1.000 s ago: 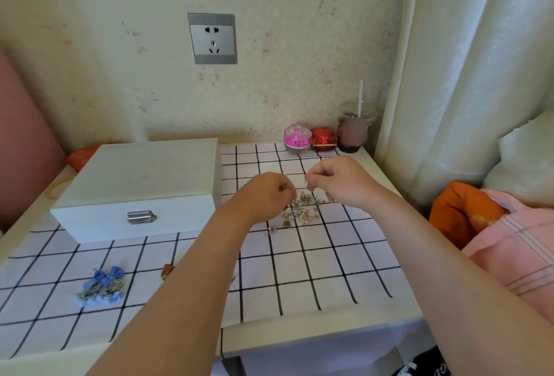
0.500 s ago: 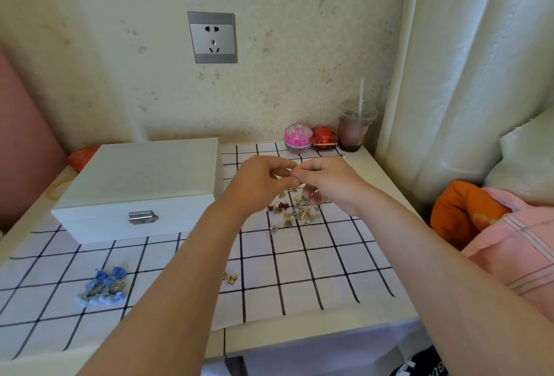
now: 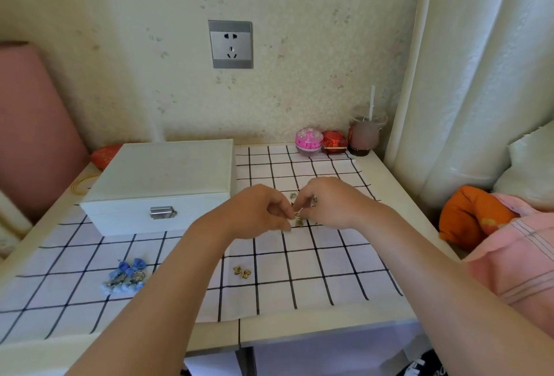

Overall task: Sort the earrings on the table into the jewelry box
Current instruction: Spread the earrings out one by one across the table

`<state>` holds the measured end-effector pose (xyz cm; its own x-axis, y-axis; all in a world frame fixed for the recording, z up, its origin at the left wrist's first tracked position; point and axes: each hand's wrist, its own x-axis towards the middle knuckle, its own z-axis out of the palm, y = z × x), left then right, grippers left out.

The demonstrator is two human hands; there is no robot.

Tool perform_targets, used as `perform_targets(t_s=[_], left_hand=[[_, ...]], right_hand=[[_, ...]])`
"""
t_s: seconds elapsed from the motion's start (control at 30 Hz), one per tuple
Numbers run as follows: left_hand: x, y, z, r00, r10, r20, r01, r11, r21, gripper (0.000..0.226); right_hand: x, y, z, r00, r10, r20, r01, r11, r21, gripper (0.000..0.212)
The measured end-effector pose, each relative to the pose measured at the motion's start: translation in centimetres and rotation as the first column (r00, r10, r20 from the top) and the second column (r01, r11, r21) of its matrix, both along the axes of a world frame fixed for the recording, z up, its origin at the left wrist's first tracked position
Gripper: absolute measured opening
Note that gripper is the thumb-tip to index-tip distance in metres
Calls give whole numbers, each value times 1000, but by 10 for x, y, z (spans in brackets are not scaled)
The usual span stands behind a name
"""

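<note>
The left hand [image 3: 257, 210] and right hand [image 3: 332, 203] together pinch one small gold earring [image 3: 297, 216], hiding most of the pile. The closed jewelry box [image 3: 162, 186] stands at 9 o'clock; blue earrings [image 3: 127, 276] lie at 7 o'clock.

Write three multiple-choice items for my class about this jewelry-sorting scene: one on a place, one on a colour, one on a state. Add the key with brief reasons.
1. Where do the blue bow earrings lie?
A. front left of the cloth
B. on the box
C. beside the cup

2. What colour is the round tin at the back?
A. green
B. pink
C. black

3. How is the jewelry box?
A. lid open
B. lid closed
C. on its side

Key: A, they sit on the checked cloth before the box; B, its lid is pink; B, the lid lies flat, clasp at front.
</note>
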<state>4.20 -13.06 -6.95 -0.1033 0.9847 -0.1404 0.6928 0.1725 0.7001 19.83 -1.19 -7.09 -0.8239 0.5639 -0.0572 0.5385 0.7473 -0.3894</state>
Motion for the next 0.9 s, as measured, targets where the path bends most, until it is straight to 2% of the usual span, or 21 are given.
perform_targets(t_s=[0.07, 0.17, 0.3, 0.47, 0.6, 0.7, 0.8, 0.9], left_hand=[[4, -11, 2, 996, -77, 34, 80, 992, -96, 11], [10, -24, 2, 984, -180, 8, 177, 959, -219, 12], [16, -29, -1, 981, -180, -79, 154, 953, -259, 12], [13, -24, 1, 975, -152, -160, 120, 974, -192, 13], [12, -12, -3, 976, 16, -218, -4, 999, 54, 13], [14, 4, -11, 954, 125, -272, -78, 981, 178, 17], [14, 17, -20, 910, 148, -387, -82, 980, 182, 22], [11, 24, -25, 876, 166, -452, -118, 984, 134, 26]], right_hand=[[0, -4, 2, 998, 34, 55, -36, 999, 30, 15], [-2, -6, 0, 993, 51, 105, -59, 995, 81, 14], [-4, -7, -3, 994, 42, 99, -50, 996, 75, 10], [4, -11, 0, 1000, 15, 17, -15, 1000, -23, 3], [15, -20, 4, 999, 17, -47, -24, 990, -136, 7], [23, -27, 1, 996, 80, 39, -70, 974, -216, 12], [27, -31, 0, 987, 128, 103, -95, 956, -277, 21], [27, -28, 4, 992, 103, 78, -73, 945, -318, 28]])
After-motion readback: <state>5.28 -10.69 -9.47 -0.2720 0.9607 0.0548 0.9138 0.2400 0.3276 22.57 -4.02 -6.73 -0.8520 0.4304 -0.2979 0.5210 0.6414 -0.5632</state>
